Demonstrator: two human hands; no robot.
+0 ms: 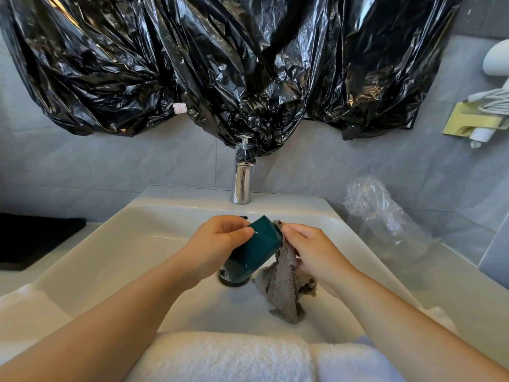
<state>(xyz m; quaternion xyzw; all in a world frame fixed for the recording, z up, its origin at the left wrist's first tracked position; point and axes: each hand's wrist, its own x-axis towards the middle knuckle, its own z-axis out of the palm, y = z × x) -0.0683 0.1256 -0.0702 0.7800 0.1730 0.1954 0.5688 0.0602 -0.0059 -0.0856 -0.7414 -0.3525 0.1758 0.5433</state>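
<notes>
Over the white sink (115, 244) my left hand (217, 244) grips a dark green square cup (253, 249), tilted on its side above the drain (234, 281). My right hand (311, 252) pinches a wet grey cloth (286, 282) against the cup's upper right edge. The rest of the cloth hangs down and its lower end lies on the basin floor. The cup's opening faces away, so its inside is hidden.
A chrome tap (242, 175) stands behind the basin, no water running. Black plastic sheeting (220, 64) covers the wall above. A clear plastic bag (385, 216) lies on the right counter, a black mat (35, 238) on the left, white towels (234, 357) along the front edge.
</notes>
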